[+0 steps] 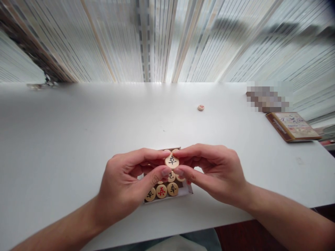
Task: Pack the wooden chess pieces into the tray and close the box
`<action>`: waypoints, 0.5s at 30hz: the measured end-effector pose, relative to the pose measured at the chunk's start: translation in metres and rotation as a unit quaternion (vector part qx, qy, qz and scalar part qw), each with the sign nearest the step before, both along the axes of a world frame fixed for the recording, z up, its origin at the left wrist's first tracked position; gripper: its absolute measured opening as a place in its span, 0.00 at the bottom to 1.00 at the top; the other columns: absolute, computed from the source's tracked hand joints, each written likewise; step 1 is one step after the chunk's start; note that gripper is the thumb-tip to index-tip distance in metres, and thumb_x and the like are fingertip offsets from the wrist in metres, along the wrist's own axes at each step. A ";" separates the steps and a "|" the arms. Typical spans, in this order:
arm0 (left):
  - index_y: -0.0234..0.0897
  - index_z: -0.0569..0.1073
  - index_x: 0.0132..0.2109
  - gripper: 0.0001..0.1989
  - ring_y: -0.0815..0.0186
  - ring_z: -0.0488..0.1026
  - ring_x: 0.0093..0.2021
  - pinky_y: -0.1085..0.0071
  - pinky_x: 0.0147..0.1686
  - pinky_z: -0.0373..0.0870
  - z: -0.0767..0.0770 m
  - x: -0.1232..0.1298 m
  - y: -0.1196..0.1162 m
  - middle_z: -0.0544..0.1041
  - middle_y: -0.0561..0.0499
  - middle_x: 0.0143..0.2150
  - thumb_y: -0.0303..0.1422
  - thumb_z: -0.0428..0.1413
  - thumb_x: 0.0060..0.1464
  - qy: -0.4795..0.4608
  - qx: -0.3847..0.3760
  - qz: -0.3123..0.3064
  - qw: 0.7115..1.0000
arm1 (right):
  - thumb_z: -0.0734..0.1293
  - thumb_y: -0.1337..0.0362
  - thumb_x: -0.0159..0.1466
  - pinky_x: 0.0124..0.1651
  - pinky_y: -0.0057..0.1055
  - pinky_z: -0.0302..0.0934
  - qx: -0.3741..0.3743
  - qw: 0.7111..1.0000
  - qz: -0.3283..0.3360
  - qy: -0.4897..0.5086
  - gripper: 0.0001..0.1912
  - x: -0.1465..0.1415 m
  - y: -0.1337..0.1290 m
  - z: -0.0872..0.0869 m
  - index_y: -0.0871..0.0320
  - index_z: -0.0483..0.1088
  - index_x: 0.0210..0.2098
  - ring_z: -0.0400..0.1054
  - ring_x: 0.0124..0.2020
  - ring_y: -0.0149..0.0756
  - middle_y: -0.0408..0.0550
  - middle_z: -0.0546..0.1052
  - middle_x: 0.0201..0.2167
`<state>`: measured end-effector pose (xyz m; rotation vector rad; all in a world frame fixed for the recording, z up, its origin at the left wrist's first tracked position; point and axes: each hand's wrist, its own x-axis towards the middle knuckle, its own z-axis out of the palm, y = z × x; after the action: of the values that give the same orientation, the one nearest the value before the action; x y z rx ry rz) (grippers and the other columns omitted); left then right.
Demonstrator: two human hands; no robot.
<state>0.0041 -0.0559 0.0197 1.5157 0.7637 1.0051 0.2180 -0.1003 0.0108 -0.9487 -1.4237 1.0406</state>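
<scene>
A round wooden piece with a black character [172, 160] is pinched between the fingertips of both hands. My left hand [131, 177] grips its left side with thumb and forefinger, and my right hand [213, 174] grips its right side the same way. Directly beneath is a shallow white-edged box [188, 191] holding several round pieces. Its near row shows a piece with a red character [161, 191] between two with black characters, the right one [172, 189] fully visible. My fingers hide much of the box's far part.
A single round piece with a red mark [201, 107] lies farther back on the white table [65, 139]. At the right rest a brown-edged box or book [293, 126] and a pixelated object [268, 98]. Striped curtains [157, 42] hang behind the table's far edge.
</scene>
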 end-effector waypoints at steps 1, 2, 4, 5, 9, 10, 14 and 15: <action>0.40 0.88 0.47 0.15 0.66 0.89 0.37 0.82 0.39 0.86 0.000 0.000 0.000 0.91 0.53 0.40 0.19 0.70 0.56 -0.001 -0.002 -0.003 1.000 | 0.78 0.78 0.63 0.32 0.20 0.79 -0.004 1.000 0.003 0.007 0.16 0.000 0.000 0.000 0.58 0.84 0.48 0.84 0.30 0.31 0.47 0.89 0.37; 0.39 0.88 0.48 0.14 0.66 0.89 0.37 0.81 0.39 0.87 0.000 -0.001 0.000 0.90 0.53 0.40 0.19 0.69 0.57 -0.001 -0.004 -0.007 1.000 | 0.78 0.78 0.63 0.33 0.20 0.80 -0.007 1.000 0.007 0.012 0.16 -0.001 0.000 0.000 0.58 0.84 0.48 0.84 0.31 0.31 0.47 0.89 0.37; 0.38 0.87 0.48 0.12 0.65 0.89 0.37 0.79 0.40 0.87 0.000 -0.001 0.000 0.90 0.51 0.40 0.20 0.69 0.59 -0.004 -0.009 -0.016 1.000 | 0.78 0.78 0.64 0.34 0.22 0.80 -0.008 1.000 0.017 0.015 0.15 -0.001 0.000 0.000 0.58 0.84 0.48 0.84 0.31 0.32 0.47 0.88 0.36; 0.38 0.87 0.48 0.12 0.65 0.89 0.37 0.79 0.40 0.87 0.000 -0.001 0.000 0.90 0.51 0.40 0.21 0.69 0.59 -0.006 -0.011 -0.019 1.000 | 0.78 0.77 0.64 0.35 0.23 0.80 -0.008 1.000 0.022 0.015 0.15 -0.001 0.000 0.000 0.58 0.83 0.49 0.84 0.32 0.33 0.47 0.88 0.36; 0.39 0.87 0.48 0.12 0.66 0.89 0.39 0.80 0.42 0.86 0.001 -0.002 0.001 0.90 0.51 0.42 0.22 0.70 0.59 -0.004 -0.011 -0.019 1.000 | 0.81 0.74 0.63 0.36 0.26 0.80 -0.013 0.999 0.030 0.009 0.16 0.000 0.001 0.000 0.57 0.83 0.49 0.83 0.32 0.33 0.48 0.88 0.38; 0.39 0.87 0.48 0.12 0.66 0.89 0.39 0.80 0.42 0.86 0.001 -0.002 0.001 0.90 0.51 0.41 0.22 0.70 0.59 -0.002 -0.009 -0.019 1.000 | 0.82 0.73 0.62 0.36 0.26 0.80 -0.015 0.999 0.028 0.007 0.16 0.000 0.001 -0.001 0.57 0.83 0.49 0.82 0.32 0.33 0.48 0.88 0.37; 0.39 0.87 0.48 0.13 0.66 0.87 0.39 0.78 0.41 0.86 -0.001 -0.002 0.004 0.88 0.51 0.41 0.21 0.70 0.59 -0.003 0.009 -0.024 1.000 | 0.83 0.72 0.61 0.37 0.26 0.79 -0.042 0.998 0.030 0.019 0.17 0.000 0.003 -0.001 0.57 0.83 0.48 0.81 0.33 0.33 0.47 0.86 0.35; 0.40 0.87 0.49 0.13 0.67 0.87 0.40 0.78 0.41 0.86 -0.002 -0.002 0.004 0.88 0.51 0.41 0.21 0.69 0.59 -0.003 0.013 -0.027 1.000 | 0.83 0.72 0.61 0.37 0.26 0.79 -0.049 0.998 0.032 0.025 0.17 0.000 0.003 -0.001 0.57 0.83 0.48 0.80 0.33 0.32 0.46 0.86 0.35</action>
<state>0.0017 -0.0516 0.0178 1.5477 0.7045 0.9832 0.2182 -0.0977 0.0096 -0.9463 -1.3786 1.1828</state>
